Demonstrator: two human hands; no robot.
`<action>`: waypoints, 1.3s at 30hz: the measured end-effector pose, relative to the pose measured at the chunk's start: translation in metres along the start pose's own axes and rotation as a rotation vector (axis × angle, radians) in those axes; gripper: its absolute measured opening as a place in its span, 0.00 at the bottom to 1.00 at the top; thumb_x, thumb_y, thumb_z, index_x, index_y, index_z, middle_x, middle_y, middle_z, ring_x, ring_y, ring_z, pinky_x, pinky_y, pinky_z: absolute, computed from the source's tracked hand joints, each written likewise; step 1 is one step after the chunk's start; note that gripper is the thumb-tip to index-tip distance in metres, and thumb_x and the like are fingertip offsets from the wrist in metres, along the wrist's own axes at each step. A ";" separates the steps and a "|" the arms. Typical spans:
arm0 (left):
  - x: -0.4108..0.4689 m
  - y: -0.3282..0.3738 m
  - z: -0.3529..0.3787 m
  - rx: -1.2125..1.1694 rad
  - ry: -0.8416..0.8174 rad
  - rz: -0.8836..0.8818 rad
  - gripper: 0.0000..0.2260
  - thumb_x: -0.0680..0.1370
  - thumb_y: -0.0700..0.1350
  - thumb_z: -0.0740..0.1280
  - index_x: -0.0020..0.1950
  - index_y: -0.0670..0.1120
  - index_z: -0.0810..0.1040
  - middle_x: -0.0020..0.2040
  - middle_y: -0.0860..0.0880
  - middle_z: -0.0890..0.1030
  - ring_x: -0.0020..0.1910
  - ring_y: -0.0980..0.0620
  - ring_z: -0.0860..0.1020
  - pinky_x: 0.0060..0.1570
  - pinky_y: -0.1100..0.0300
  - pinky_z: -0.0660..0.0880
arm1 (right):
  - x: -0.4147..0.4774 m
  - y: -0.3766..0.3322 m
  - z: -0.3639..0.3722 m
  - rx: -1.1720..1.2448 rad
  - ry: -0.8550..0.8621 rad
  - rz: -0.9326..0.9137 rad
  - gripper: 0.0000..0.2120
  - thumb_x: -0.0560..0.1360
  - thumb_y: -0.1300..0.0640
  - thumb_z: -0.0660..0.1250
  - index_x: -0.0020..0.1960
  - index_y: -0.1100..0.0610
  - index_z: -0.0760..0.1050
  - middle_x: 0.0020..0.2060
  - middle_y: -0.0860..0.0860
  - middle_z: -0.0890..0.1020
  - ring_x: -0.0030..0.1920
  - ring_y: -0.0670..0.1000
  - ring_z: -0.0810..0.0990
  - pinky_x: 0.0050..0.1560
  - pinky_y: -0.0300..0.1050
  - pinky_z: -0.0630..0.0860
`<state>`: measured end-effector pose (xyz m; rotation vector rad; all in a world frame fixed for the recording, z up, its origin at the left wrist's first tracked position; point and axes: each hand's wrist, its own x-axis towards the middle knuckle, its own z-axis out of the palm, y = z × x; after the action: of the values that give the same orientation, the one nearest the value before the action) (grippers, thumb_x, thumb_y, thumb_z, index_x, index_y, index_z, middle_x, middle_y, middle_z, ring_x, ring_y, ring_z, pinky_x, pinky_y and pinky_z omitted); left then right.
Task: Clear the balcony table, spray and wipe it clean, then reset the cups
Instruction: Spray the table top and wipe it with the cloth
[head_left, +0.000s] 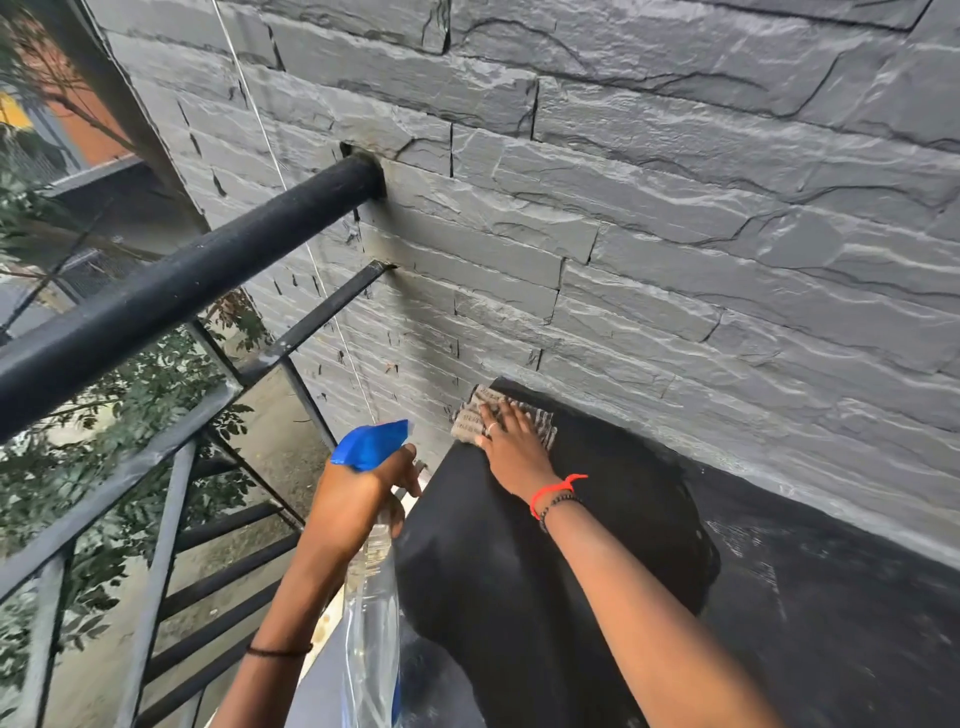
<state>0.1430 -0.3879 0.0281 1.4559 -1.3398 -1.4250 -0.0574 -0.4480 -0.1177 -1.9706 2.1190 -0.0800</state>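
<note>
Right hand (511, 441) pressing flat, fingers spread, on a striped beige cloth (470, 415) at the round black table's (545, 571) far edge, left hand (358, 499) gripping a clear blue-nozzled spray bottle (371, 597) beside its left edge

A grey stone-clad wall (675, 208) fills the upper right, with a thin pale cord (270, 150) running down its face. A round black handrail (182, 291) and a flatter lower rail (332, 306) both meet the wall. Beyond the railing are leafy trees (130, 395) and an orange building (88, 124).
</note>
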 end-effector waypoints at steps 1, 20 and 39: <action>0.000 0.000 -0.001 0.010 0.001 -0.004 0.12 0.79 0.41 0.64 0.41 0.32 0.73 0.33 0.43 0.79 0.18 0.51 0.69 0.23 0.65 0.68 | -0.014 0.000 0.000 0.004 -0.007 -0.025 0.26 0.83 0.51 0.46 0.77 0.56 0.44 0.76 0.59 0.48 0.77 0.56 0.44 0.74 0.46 0.37; 0.002 -0.001 -0.007 -0.062 0.026 0.020 0.10 0.79 0.40 0.64 0.39 0.36 0.73 0.33 0.42 0.78 0.18 0.52 0.70 0.22 0.64 0.67 | 0.026 -0.013 -0.007 -0.094 0.064 0.256 0.25 0.80 0.42 0.52 0.74 0.50 0.60 0.66 0.59 0.68 0.65 0.58 0.65 0.63 0.53 0.62; -0.021 0.011 -0.001 -0.034 0.015 0.044 0.08 0.78 0.40 0.65 0.45 0.35 0.73 0.31 0.47 0.78 0.18 0.49 0.69 0.21 0.66 0.66 | -0.108 0.134 -0.026 -0.157 0.110 0.604 0.24 0.78 0.40 0.50 0.70 0.47 0.66 0.67 0.54 0.69 0.65 0.57 0.67 0.63 0.53 0.64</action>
<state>0.1445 -0.3705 0.0438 1.4038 -1.3245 -1.3998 -0.1877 -0.3336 -0.1046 -1.3350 2.7675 0.0924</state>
